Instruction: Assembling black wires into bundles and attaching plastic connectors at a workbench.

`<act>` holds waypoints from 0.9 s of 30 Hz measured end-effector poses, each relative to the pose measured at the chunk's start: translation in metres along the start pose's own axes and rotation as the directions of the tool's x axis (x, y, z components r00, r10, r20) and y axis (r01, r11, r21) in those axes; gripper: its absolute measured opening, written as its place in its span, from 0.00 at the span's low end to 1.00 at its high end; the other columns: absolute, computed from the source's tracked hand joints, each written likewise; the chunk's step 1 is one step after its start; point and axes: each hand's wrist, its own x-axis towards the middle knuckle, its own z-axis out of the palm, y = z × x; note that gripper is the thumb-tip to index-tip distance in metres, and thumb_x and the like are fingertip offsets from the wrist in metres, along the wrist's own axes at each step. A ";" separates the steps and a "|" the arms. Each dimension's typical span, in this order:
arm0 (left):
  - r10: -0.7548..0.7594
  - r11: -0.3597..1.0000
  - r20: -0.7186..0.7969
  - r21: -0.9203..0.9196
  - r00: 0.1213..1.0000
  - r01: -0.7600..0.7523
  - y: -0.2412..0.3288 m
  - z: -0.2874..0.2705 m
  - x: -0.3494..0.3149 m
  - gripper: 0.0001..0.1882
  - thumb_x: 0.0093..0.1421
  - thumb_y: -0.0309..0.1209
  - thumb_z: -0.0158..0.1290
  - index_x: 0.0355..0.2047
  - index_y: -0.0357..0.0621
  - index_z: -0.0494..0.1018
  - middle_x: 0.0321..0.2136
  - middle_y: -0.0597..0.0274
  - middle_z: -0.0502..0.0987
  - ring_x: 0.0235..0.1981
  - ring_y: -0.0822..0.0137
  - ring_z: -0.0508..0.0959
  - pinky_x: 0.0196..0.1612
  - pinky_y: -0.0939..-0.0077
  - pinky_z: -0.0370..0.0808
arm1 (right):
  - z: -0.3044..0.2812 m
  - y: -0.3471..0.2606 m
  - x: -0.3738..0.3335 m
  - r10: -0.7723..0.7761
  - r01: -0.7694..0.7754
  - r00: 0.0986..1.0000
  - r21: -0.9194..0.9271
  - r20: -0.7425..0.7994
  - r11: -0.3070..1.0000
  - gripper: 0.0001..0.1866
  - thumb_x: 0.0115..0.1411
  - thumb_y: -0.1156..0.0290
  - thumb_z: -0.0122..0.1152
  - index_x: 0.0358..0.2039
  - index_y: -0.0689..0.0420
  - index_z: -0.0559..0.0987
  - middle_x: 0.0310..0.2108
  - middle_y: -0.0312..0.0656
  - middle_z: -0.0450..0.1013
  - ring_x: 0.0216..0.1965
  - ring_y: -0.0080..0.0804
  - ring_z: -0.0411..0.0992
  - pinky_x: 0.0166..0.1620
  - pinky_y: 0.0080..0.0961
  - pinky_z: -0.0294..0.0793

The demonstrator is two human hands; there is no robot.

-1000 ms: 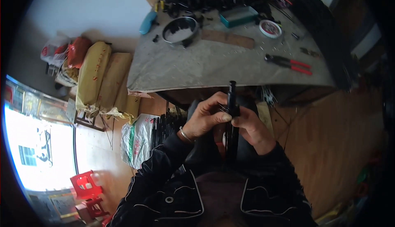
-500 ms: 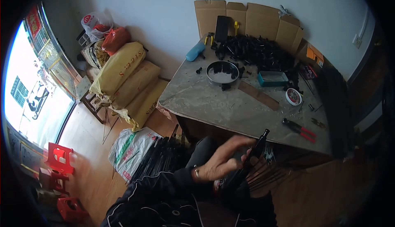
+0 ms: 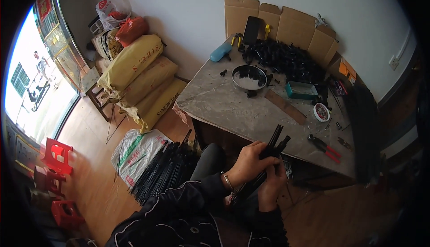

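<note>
Left hand (image 3: 245, 163) and right hand (image 3: 271, 188): fingers (image 3: 269, 161) closed around black rods (image 3: 276, 136), tips projecting beyond the fingers toward the desk (image 3: 219, 108). The held rods appear gathered; the rod pile (image 3: 156, 175), left of the fingers, and the black-part heap (image 3: 286, 60), beyond them, appear unhandled.

We see a black long-sleeved jacket (image 3: 179, 218) traced with thin white piping (image 3: 214, 228), which runs along the left sleeve (image 3: 199, 197) and curves over the chest. A small, round, pale disc (image 3: 194, 230) sits on the front. Between the jacket's edges we make out a dull dark-brown inner garment (image 3: 230, 234). The right sleeve (image 3: 270, 229) looks plain black. Behind our bare left hand (image 3: 247, 161) circles a shiny silver-coloured metal bracelet (image 3: 227, 182); our right hand (image 3: 273, 185) is bare too. Dark grey trousers (image 3: 209, 162) cover the knee.
</note>
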 end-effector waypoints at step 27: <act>-0.019 0.970 0.065 -0.242 0.998 0.034 0.001 -0.003 -0.021 0.17 0.53 0.29 0.63 0.42 0.39 0.75 0.31 0.59 0.80 0.34 0.74 0.79 0.37 0.78 0.75 | -0.041 -0.020 0.009 0.331 -0.276 0.916 -0.240 0.229 0.931 0.07 0.57 0.72 0.63 0.33 0.61 0.78 0.29 0.34 0.75 0.30 0.20 0.72 0.34 0.17 0.72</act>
